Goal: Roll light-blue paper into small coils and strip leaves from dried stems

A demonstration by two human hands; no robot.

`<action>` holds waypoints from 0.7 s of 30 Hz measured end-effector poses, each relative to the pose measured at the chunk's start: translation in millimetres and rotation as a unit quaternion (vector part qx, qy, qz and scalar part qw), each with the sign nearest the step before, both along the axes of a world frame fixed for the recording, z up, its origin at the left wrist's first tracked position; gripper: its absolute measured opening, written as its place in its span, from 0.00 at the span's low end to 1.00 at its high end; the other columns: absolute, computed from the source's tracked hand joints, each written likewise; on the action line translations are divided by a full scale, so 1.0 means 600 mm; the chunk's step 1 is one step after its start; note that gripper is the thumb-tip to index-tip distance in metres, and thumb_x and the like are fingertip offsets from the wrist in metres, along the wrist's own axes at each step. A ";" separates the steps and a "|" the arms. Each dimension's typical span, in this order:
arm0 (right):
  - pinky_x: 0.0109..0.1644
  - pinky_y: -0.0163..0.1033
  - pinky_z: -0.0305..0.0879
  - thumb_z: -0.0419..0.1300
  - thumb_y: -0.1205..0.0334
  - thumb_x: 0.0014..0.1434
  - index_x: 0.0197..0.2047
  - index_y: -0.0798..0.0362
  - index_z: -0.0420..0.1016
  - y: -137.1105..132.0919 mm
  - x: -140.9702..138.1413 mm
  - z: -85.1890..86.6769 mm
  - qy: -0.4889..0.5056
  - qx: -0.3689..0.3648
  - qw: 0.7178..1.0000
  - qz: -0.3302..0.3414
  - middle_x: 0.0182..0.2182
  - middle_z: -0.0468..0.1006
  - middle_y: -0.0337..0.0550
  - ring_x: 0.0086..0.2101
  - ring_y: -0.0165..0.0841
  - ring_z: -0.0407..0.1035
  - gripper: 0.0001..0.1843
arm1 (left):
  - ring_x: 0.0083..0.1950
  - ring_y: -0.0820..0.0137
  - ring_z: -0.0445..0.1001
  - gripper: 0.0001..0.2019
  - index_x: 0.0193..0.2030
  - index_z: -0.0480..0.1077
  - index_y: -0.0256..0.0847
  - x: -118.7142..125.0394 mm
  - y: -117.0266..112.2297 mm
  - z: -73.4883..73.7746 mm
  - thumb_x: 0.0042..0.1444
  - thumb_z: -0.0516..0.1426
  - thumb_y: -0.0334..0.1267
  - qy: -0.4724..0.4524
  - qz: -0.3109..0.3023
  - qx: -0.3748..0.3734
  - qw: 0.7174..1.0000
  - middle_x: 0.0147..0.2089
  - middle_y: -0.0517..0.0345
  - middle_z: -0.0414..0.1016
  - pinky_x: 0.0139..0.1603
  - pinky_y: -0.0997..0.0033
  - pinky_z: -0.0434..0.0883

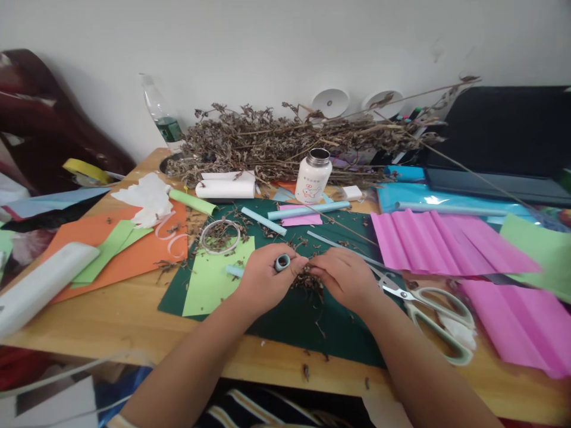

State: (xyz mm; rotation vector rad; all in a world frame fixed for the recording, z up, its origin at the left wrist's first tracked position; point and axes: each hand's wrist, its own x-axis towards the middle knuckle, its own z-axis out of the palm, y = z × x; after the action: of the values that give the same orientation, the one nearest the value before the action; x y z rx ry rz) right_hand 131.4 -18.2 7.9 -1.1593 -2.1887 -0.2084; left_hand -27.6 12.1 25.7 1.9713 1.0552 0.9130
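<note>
My left hand is closed around a light blue rolled paper tube; one open end shows between thumb and forefinger, and the other sticks out on the left. Close beside it, my right hand has its fingertips pinched together, almost meeting the left thumb. What they pinch is too small to make out. Crumbled dried leaves lie beneath the fingertips on the dark green cutting mat. More blue paper tubes rest behind the hands. Left of my left hand is a light green paper sheet.
Scissors lie open-handled by my right forearm, near pink crepe paper. A white bottle stands uncapped behind the mat. Dried branches spread along the wall, beside a clear plastic bottle. Orange paper covers the left side.
</note>
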 end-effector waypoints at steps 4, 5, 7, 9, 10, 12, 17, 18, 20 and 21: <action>0.26 0.35 0.57 0.45 0.63 0.56 0.24 0.55 0.68 0.009 0.026 -0.011 -0.032 -0.004 0.997 -0.067 0.19 0.72 0.43 0.22 0.31 0.64 0.15 | 0.16 0.80 0.56 0.11 0.20 0.61 0.37 -0.016 0.017 -0.007 0.48 0.52 0.40 -0.179 0.092 -0.073 0.977 0.17 0.64 0.62 0.15 0.80 0.55; 0.26 0.35 0.56 0.45 0.63 0.56 0.24 0.55 0.68 0.012 0.036 -0.013 -0.030 -0.018 0.995 -0.093 0.19 0.72 0.43 0.22 0.31 0.64 0.15 | 0.15 0.81 0.55 0.11 0.20 0.60 0.38 -0.020 0.024 -0.008 0.48 0.52 0.40 -0.236 0.112 -0.076 0.962 0.17 0.65 0.61 0.14 0.80 0.53; 0.26 0.35 0.57 0.46 0.63 0.56 0.25 0.56 0.68 0.018 0.053 -0.017 0.010 -0.062 0.990 -0.124 0.20 0.72 0.43 0.23 0.31 0.65 0.14 | 0.14 0.81 0.55 0.10 0.20 0.59 0.38 -0.029 0.036 -0.009 0.48 0.53 0.39 -0.289 0.131 -0.070 0.946 0.17 0.66 0.61 0.14 0.80 0.53; 0.30 0.35 0.58 0.46 0.63 0.55 0.28 0.55 0.68 0.020 0.059 -0.017 0.086 -0.105 0.985 -0.108 0.24 0.72 0.43 0.27 0.31 0.66 0.12 | 0.15 0.80 0.56 0.10 0.20 0.60 0.38 -0.034 0.042 -0.007 0.47 0.53 0.40 -0.249 0.138 -0.056 0.957 0.17 0.65 0.61 0.15 0.79 0.55; 0.32 0.35 0.59 0.47 0.63 0.55 0.30 0.55 0.68 0.019 0.057 -0.016 0.134 -0.125 0.979 -0.090 0.27 0.72 0.43 0.29 0.30 0.66 0.10 | 0.15 0.80 0.57 0.10 0.21 0.61 0.38 -0.037 0.044 -0.005 0.47 0.53 0.41 -0.203 0.148 -0.039 0.967 0.17 0.65 0.61 0.16 0.79 0.56; 0.31 0.34 0.58 0.48 0.64 0.54 0.32 0.53 0.68 0.017 0.046 -0.016 0.258 -0.176 0.948 -0.057 0.26 0.70 0.40 0.28 0.28 0.64 0.08 | 0.19 0.77 0.61 0.10 0.22 0.64 0.38 -0.045 0.048 0.001 0.48 0.53 0.42 -0.089 0.199 0.029 0.976 0.18 0.63 0.64 0.20 0.76 0.60; 0.20 0.30 0.51 0.50 0.65 0.51 0.31 0.51 0.66 0.015 0.013 -0.018 0.624 -0.342 0.701 0.048 0.20 0.64 0.33 0.17 0.22 0.56 0.05 | 0.40 0.62 0.68 0.14 0.41 0.68 0.42 -0.082 0.075 0.010 0.49 0.50 0.42 0.200 0.288 0.113 0.930 0.38 0.53 0.72 0.38 0.64 0.65; 0.20 0.29 0.52 0.51 0.65 0.50 0.31 0.52 0.66 0.017 0.010 -0.018 0.664 -0.357 0.655 0.052 0.21 0.66 0.34 0.18 0.22 0.57 0.05 | 0.42 0.59 0.68 0.17 0.46 0.65 0.42 -0.088 0.080 0.010 0.50 0.50 0.43 0.238 0.290 0.097 0.922 0.41 0.51 0.72 0.38 0.62 0.65; 0.19 0.29 0.53 0.52 0.64 0.49 0.31 0.53 0.66 0.020 0.007 -0.017 0.714 -0.367 0.596 0.031 0.24 0.69 0.37 0.19 0.23 0.61 0.05 | 0.44 0.57 0.67 0.19 0.49 0.62 0.42 -0.091 0.085 0.009 0.51 0.48 0.44 0.263 0.292 0.099 0.914 0.44 0.50 0.70 0.38 0.61 0.65; 0.17 0.28 0.52 0.53 0.63 0.49 0.31 0.53 0.66 0.022 0.006 -0.017 0.728 -0.366 0.579 0.018 0.23 0.70 0.37 0.18 0.22 0.60 0.05 | 0.44 0.58 0.67 0.19 0.49 0.62 0.42 -0.087 0.083 0.009 0.52 0.47 0.44 0.257 0.280 0.116 0.917 0.45 0.50 0.70 0.38 0.62 0.65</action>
State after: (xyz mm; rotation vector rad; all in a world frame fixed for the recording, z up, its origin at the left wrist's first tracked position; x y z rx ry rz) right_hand 135.2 -4.9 -2.0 -0.9537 -0.6522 1.3417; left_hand -80.1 62.1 31.3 2.2081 1.9660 0.8468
